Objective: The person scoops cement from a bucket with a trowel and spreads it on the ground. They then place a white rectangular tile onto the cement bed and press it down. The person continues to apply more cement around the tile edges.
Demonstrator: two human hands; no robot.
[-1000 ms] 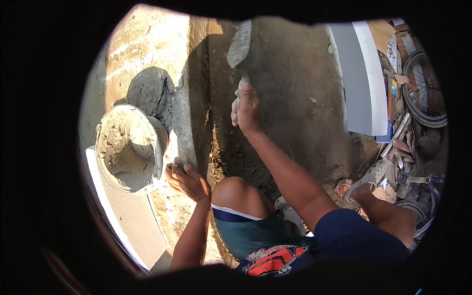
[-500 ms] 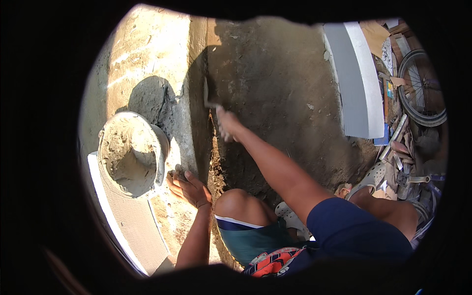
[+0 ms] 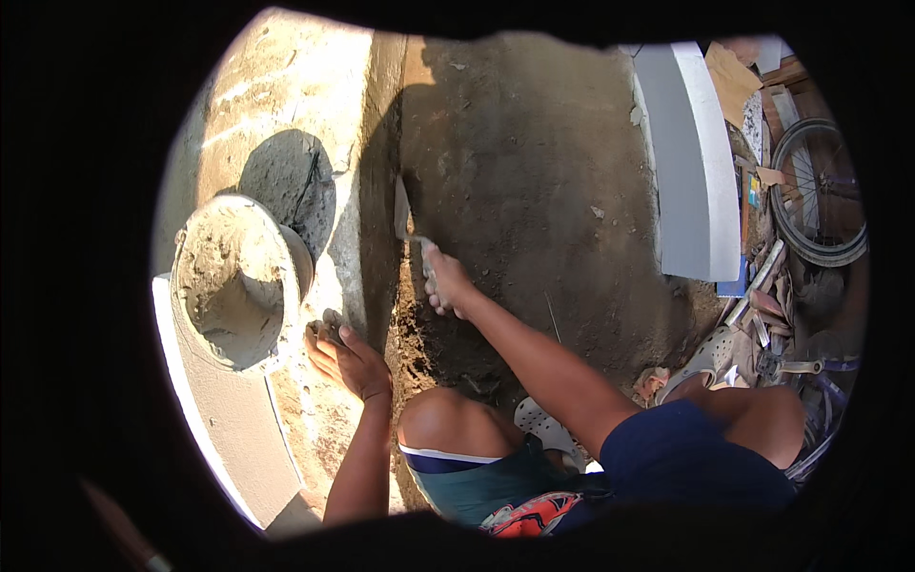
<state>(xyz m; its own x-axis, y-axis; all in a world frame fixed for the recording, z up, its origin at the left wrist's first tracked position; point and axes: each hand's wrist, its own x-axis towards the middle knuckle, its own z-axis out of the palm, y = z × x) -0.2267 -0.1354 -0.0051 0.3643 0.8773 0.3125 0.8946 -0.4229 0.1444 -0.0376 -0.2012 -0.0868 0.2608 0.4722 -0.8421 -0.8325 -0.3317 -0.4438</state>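
My right hand (image 3: 444,282) is closed round the handle of a trowel (image 3: 401,210). The trowel's narrow blade points away from me, along the shaded side face of a concrete ledge (image 3: 379,181). On top of the ledge rests my left hand (image 3: 351,364), its fingers stretched out and the thumb apart. Grey lumps of mortar (image 3: 331,320) lie at its fingertips; whether it touches them I cannot tell. Just left of that hand stands a bucket (image 3: 299,267) with grey mortar smeared over its inside.
Brown soil (image 3: 534,191) lies right of the ledge. A grey and white slab (image 3: 681,172) stands beyond it. At the far right are a bicycle wheel (image 3: 818,250) and piled scraps. A pale board (image 3: 229,419) lies near the bucket. My perforated clog (image 3: 543,419) is below.
My right hand and the trowel have come nearer to me along the ledge. The left hand stays on the ledge beside the bucket; the whole view has shifted slightly.
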